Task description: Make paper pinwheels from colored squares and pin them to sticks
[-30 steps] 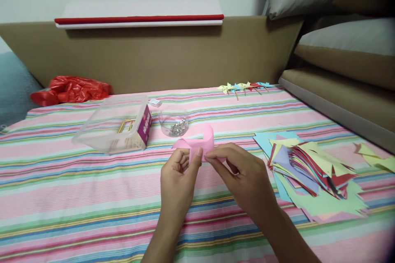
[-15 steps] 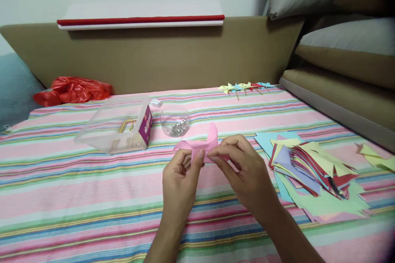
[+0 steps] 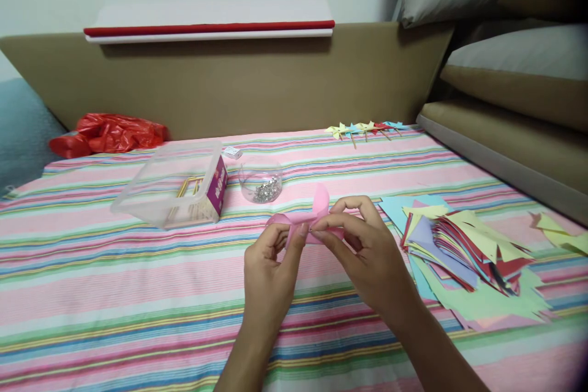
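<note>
A pink paper pinwheel (image 3: 301, 218), its blades curled up, is held above the striped cloth between my two hands. My left hand (image 3: 273, 260) is closed, pinching the paper near its middle with the thumb on the near side. My right hand (image 3: 362, 251) is closed too, thumb and forefinger together at the pinwheel's centre. A tiny shiny pin shows at those fingertips, close against my left thumb; its full shape is hidden. Beyond the hands stands a clear round tub (image 3: 260, 180) with many small silver pins (image 3: 267, 191) in it.
A clear plastic box (image 3: 156, 208) with sticks (image 3: 189, 186) stands left, near a small white box (image 3: 233, 152). Finished pinwheels (image 3: 365, 128) lie at the back. Coloured paper sheets (image 3: 482, 303) are piled right. A red plastic bag (image 3: 110, 133) sits back left; cushions (image 3: 509, 128) rise right.
The pinwheel and both hands have shifted slightly right. Its left blade has curled further in, and my right fingers stay pinched at the centre.
</note>
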`<state>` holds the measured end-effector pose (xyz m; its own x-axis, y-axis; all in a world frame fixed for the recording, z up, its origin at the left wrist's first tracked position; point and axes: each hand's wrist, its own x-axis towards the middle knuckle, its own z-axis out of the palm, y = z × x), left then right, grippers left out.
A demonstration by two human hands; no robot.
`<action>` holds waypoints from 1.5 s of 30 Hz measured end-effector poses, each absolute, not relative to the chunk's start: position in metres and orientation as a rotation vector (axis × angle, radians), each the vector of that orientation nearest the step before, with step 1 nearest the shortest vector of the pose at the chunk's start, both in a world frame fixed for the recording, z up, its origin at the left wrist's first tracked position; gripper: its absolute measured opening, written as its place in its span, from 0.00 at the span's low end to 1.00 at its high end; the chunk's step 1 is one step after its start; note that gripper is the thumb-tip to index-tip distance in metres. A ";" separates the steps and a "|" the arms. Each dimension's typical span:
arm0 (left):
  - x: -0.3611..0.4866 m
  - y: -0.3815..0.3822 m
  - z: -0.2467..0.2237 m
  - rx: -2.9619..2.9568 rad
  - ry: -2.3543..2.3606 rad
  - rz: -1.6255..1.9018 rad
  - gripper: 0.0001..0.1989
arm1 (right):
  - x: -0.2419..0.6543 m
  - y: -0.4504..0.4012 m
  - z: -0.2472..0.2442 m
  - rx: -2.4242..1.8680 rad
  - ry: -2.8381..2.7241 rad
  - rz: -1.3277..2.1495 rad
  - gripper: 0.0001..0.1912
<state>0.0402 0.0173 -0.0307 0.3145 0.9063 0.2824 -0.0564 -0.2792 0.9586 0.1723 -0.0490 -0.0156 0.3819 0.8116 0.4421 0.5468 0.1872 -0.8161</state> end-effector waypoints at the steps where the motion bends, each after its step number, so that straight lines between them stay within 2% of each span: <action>1: 0.040 0.017 -0.030 1.554 0.806 1.166 0.09 | 0.173 -0.049 -0.015 -1.494 -1.281 0.297 0.06; 19: 0.039 0.019 -0.041 1.688 0.789 1.140 0.06 | 0.178 -0.051 -0.014 -1.485 -1.086 0.573 0.06; 26: 0.039 0.018 -0.039 1.655 0.740 1.153 0.04 | 0.178 -0.049 -0.016 -1.380 -0.920 0.703 0.20; 31: 0.038 0.019 -0.037 1.721 0.725 1.127 0.05 | 0.180 -0.053 -0.008 -1.465 -1.011 0.788 0.13; 40: 0.034 0.020 -0.034 1.785 0.680 1.092 0.05 | 0.182 -0.054 -0.008 -1.485 -1.067 0.827 0.10; 45: 0.026 0.022 -0.031 1.990 0.626 1.135 0.08 | 0.186 -0.056 -0.006 -1.444 -1.182 0.771 0.11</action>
